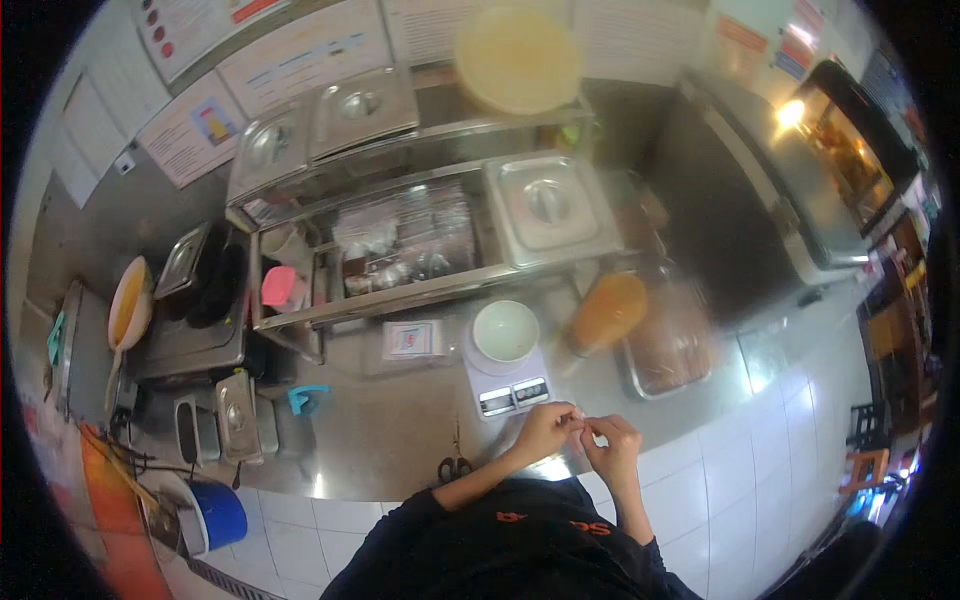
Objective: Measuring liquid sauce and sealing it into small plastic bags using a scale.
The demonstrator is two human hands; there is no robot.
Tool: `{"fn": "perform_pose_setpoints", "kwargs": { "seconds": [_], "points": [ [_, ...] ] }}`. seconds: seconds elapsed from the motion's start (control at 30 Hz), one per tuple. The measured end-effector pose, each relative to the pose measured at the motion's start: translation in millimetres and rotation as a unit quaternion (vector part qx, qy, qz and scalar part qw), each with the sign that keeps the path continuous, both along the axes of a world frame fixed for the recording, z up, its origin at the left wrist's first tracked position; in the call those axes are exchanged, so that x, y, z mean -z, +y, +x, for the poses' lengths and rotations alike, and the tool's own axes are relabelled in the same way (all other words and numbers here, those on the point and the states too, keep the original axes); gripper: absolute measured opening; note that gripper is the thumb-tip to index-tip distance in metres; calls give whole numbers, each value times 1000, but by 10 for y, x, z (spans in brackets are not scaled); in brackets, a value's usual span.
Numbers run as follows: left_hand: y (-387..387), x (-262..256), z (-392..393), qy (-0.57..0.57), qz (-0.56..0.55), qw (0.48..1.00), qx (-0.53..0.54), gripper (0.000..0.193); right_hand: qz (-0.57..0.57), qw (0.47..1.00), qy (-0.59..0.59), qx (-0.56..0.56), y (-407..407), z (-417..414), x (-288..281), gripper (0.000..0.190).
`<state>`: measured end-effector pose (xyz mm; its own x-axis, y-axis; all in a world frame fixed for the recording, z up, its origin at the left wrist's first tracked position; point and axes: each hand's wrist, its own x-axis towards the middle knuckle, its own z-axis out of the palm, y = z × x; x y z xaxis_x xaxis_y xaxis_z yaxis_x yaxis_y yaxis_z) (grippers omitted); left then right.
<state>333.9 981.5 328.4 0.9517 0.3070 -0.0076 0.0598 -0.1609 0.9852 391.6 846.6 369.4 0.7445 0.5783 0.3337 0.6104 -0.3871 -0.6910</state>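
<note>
My left hand (pixel 544 433) and my right hand (pixel 613 446) meet at the counter's front edge. Their fingertips pinch a small, pale, see-through piece (pixel 577 441), too blurred to name. Just beyond them a white kitchen scale (pixel 474 375) stands on the steel counter, its display at the front. A pale green-white bowl (pixel 506 331) rests on the scale; I make out nothing in it. Scissors with black handles (pixel 454 469) lie left of my left hand. Right of the scale is an orange-filled squeeze bottle (pixel 609 313), with a film-covered tray (pixel 667 360) beside it.
A steel rack with lidded pans (pixel 551 202) and plastic packets (pixel 439 225) spans the back. A blue plastic clip-like item (pixel 306 399), narrow lidded pans (pixel 238 416) and a pan with a long handle (pixel 129 304) are at left. A blue bucket (pixel 219 512) stands on the floor.
</note>
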Motion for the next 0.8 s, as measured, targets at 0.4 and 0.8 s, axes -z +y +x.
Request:
{"fn": "perform_pose_setpoints", "kwargs": {
  "seconds": [0.4, 0.8],
  "points": [
    [101, -292, -150, -39, 227, 968, -95, 6, 42, 990, -108, 76, 222, -74, 124, 6],
    [654, -597, -400, 34, 110, 991, -72, 9, -30, 956, -164, -240, 451, -172, -477, 18]
  ]
}}
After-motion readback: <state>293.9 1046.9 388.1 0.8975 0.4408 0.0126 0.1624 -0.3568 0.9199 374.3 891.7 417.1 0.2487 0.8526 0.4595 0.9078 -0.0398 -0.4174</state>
